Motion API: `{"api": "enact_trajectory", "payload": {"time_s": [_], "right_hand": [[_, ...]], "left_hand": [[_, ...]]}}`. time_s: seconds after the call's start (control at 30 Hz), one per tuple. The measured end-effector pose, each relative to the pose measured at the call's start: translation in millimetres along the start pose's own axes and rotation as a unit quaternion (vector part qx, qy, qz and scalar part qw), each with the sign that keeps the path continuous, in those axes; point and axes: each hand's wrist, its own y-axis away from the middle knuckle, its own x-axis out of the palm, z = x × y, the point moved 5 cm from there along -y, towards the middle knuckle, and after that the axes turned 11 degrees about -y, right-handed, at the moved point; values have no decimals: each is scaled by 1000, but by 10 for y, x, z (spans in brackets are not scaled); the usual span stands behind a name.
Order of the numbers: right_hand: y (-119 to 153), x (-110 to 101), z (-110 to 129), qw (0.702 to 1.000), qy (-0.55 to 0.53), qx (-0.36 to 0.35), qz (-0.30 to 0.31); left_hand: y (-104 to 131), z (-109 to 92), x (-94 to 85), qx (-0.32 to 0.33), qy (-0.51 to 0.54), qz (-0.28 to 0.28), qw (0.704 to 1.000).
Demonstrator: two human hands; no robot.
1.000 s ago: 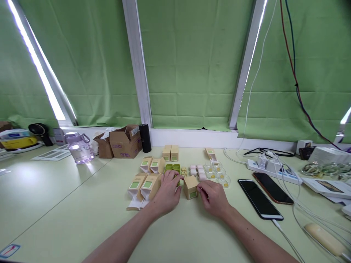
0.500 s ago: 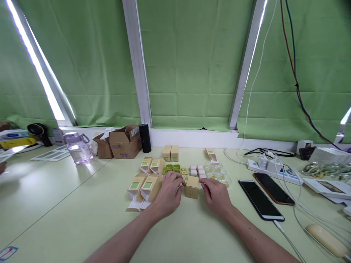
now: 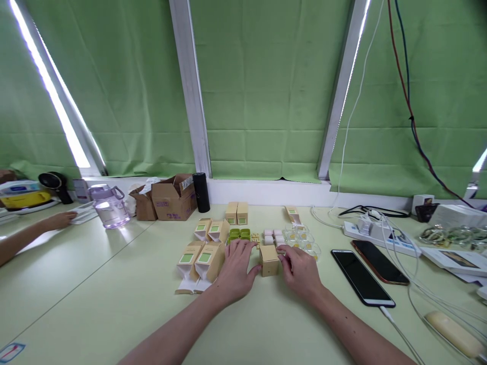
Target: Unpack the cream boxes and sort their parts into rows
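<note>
A small closed kraft box (image 3: 269,261) stands on the table between my two hands. My left hand (image 3: 239,267) is at its left side, fingers apart, the thumb near or against the box's edge. My right hand (image 3: 300,267) has its thumb and fingertips pinched at the box's right side. Several opened kraft boxes with green labels (image 3: 205,257) lie left of my left hand. Behind my hands are green cups (image 3: 239,233), small yellow pieces (image 3: 255,236), pale pink blocks (image 3: 274,236) and clear cups with yellow bits (image 3: 300,237).
Two kraft boxes (image 3: 236,213) and a flattened one (image 3: 292,215) are farther back. A purple bottle (image 3: 110,207), cardboard box (image 3: 175,198) and black cylinder (image 3: 201,192) stand left. Two phones (image 3: 363,276), a power strip (image 3: 380,237) and cables lie right. Another person's hand (image 3: 59,221) reaches in at left.
The small box has shifted slightly right and turned a little. My left hand's fingers and thumb have spread more. At far left, another person's arm has reached in to the white sheets.
</note>
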Motion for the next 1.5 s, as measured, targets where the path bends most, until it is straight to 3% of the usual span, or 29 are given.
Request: {"api": "enact_trajectory", "payload": {"time_s": [0.4, 0.83, 1.2, 1.5], "right_hand": [[8, -24, 70, 999, 0, -43, -22], [-9, -29, 115, 998, -7, -59, -35], [-9, -119, 220, 991, -66, -92, -77], [47, -203, 451, 970, -169, -140, -103]], "left_hand": [[-1, -127, 23, -19, 13, 23, 999], [-37, -134, 122, -53, 12, 9, 999], [0, -164, 33, 9, 15, -123, 992], [113, -320, -214, 113, -61, -287, 949]]}}
